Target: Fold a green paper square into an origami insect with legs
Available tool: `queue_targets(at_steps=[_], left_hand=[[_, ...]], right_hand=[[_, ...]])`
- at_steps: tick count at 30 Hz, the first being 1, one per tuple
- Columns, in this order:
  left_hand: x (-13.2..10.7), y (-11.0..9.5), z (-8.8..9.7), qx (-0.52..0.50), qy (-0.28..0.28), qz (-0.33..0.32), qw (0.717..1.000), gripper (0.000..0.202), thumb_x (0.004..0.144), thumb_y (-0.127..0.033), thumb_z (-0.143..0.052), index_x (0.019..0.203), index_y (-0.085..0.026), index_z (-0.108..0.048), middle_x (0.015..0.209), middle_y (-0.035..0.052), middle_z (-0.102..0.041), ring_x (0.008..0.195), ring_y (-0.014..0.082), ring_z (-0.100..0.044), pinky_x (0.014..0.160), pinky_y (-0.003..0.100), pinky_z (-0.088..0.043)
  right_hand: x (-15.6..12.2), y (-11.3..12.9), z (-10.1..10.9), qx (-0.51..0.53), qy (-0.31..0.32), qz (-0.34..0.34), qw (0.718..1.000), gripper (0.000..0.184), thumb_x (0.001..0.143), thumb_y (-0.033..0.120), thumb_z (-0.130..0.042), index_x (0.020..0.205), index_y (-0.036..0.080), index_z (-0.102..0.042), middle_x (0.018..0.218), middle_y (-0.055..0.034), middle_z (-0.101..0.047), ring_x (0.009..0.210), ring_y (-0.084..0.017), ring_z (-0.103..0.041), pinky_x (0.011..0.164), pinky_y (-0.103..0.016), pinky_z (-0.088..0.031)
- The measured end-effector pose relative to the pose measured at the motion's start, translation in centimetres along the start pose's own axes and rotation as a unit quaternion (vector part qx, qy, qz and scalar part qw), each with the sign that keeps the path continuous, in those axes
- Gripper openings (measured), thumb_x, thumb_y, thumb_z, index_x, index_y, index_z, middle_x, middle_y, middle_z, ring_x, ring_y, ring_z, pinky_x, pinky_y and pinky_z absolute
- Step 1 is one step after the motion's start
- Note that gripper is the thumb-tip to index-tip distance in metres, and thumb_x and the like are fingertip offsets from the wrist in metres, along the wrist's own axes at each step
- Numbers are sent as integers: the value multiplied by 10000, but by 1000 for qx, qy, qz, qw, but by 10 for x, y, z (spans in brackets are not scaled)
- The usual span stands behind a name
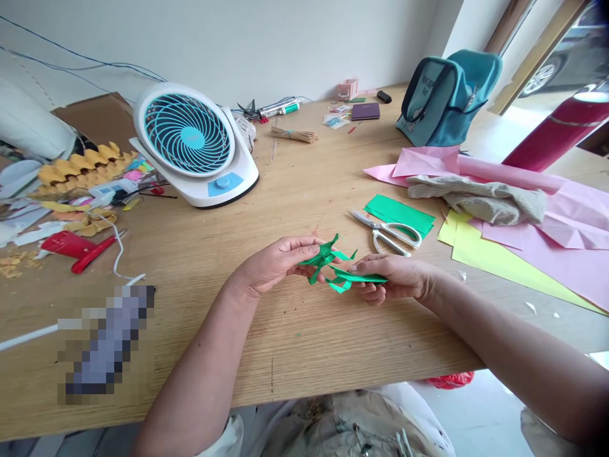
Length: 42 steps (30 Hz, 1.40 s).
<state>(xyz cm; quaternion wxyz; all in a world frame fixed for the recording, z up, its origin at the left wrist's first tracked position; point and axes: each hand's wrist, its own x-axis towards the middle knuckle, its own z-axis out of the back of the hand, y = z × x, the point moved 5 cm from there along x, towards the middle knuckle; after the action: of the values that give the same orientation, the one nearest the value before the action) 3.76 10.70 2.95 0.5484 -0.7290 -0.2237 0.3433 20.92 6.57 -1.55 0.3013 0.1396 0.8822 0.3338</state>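
Between the thumb and fingers of my left hand (291, 256) is a green folded-paper piece (325, 255) with several curled, pointed strips sticking out. My right hand (392, 276) pinches a second green folded-paper piece (364, 277), flatter along its grip and with bent strips at its left end. The two pieces are very close together over the table; whether they touch I cannot tell. White-handled scissors (387, 231) lie just beyond my right hand, blades toward the upper left. Their handle overlaps a flat stack of green paper (399, 214).
A white and blue fan (190, 136) stands at the back left. Pink paper (571, 209), yellow paper (495, 254) and a grey glove (480, 197) lie at right, near a teal bag (442, 101) and red bottle (556, 130). A red glue gun (71, 244) is at left.
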Motion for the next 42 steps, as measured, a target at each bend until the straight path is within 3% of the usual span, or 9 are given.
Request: queue_targets(at_steps=[5, 11, 15, 22, 27, 30, 33, 38, 42], left_hand=[[3, 2, -6, -67, 5, 20, 998, 279, 827, -322, -747, 1034, -137, -725, 1019, 113, -762, 839, 190, -717, 787, 320, -566], [10, 7, -1, -156, -18, 37, 987, 204, 919, -240, -608, 981, -83, -722, 943, 150, -770, 855, 212, -740, 801, 307, -573], [17, 25, -7, -202, -33, 82, 975, 194, 939, -183, -556, 941, -77, -718, 862, 136, -766, 753, 185, -737, 729, 290, -586], [16, 27, 1, -191, -115, 95, 970, 129, 904, -186, -617, 918, -110, -720, 814, 70, -728, 632, 133, -676, 529, 227, -547], [7, 18, 0, -115, -81, 100, 985, 297, 757, -364, -806, 916, -122, -737, 822, 66, -713, 609, 112, -634, 473, 188, -496], [6, 18, -13, -100, -2, 104, 990, 514, 691, -540, -818, 984, -124, -745, 879, 99, -723, 669, 128, -647, 484, 183, -484], [8, 18, -22, -91, 21, 78, 993, 620, 623, -605, -833, 1032, -148, -740, 919, 94, -721, 653, 111, -625, 487, 182, -477], [14, 17, -21, -61, -100, 19, 993, 453, 630, -482, -872, 934, -175, -738, 799, 17, -677, 593, 82, -590, 464, 170, -444], [13, 13, -18, -33, -166, -5, 986, 469, 624, -490, -864, 954, -180, -741, 827, 22, -689, 651, 108, -629, 471, 176, -459]], right_hand=[[1, 1, 4, -1, -53, 11, 999, 380, 835, 465, -716, 723, 123, -593, 580, 21, -518, 450, -39, -399, 414, -151, -327], [-20, 21, 3, -86, -135, 187, 969, 509, 841, 608, -652, 1141, 198, -613, 901, -50, -691, 674, -125, -640, 568, -226, -518], [-24, 23, -4, -248, -165, 218, 929, 596, 752, 414, -807, 1257, 227, -554, 1001, -50, -697, 777, -146, -660, 622, -246, -539], [-27, 29, 6, -372, -309, 273, 832, 240, 886, 349, -651, 1063, 187, -648, 733, -19, -691, 659, -158, -669, 630, -290, -543], [-47, 42, -3, -428, -409, 459, 662, 140, 885, 242, -665, 1004, 208, -599, 953, -55, -693, 805, -190, -711, 741, -345, -577], [-51, 40, -20, -554, -353, 532, 534, 171, 888, 130, -627, 1023, 230, -593, 1072, -87, -667, 1017, -230, -674, 885, -407, -562], [-48, 35, -28, -634, -283, 532, 484, 256, 896, 54, -548, 1069, 236, -602, 1215, -124, -571, 1069, -224, -637, 889, -408, -570], [-44, 36, -24, -638, -273, 503, 516, 351, 930, 85, -502, 1229, 245, -591, 1333, -146, -513, 1132, -233, -627, 927, -423, -567], [-42, 43, 3, -450, -333, 463, 687, 293, 988, 286, -513, 1267, 242, -588, 1213, -115, -648, 1107, -238, -661, 930, -413, -563]])
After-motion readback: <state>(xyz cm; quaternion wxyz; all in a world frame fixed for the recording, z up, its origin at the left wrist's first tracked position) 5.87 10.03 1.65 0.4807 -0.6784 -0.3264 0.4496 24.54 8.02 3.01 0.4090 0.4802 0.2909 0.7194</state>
